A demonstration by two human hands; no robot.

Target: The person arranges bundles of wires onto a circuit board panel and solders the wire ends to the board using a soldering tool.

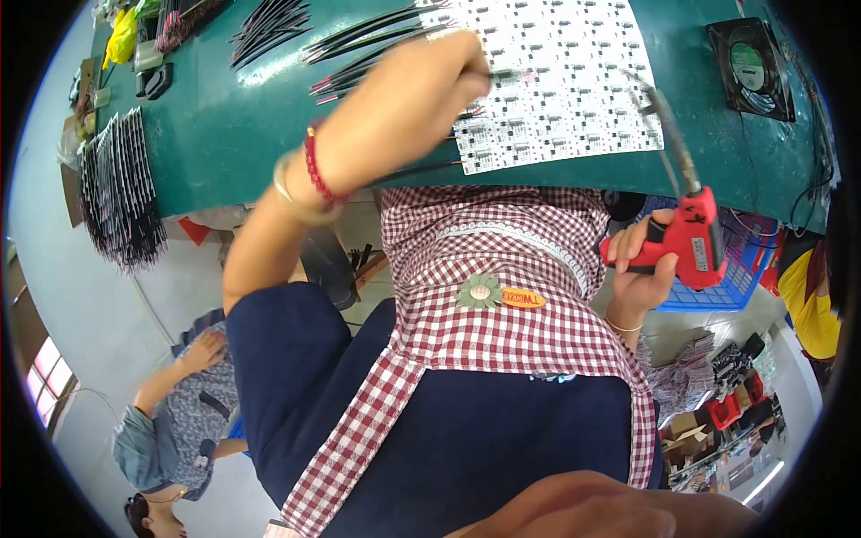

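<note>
My left hand [448,67], slightly smeared by motion, reaches across a white panel of small printed circuit boards [583,108]. Between its fingertips is a thin black cable [504,74], whose end points right over the panel. In my right hand [647,269] is a red soldering gun [698,238], gripped by its handle. The gun's long metal barrel points up and away, its tip above the panel's right edge. Several black cables with red ends [377,36] lie along the panel's left side, partly hidden behind my left forearm.
A loose pile of black wires [269,31] lies on the green table [215,117]. A bundle of cables [121,188] hangs over the left edge. A black square fan [752,69] sits at the far right. Below the table is a blue crate [731,269]. Another person [184,412] is at lower left.
</note>
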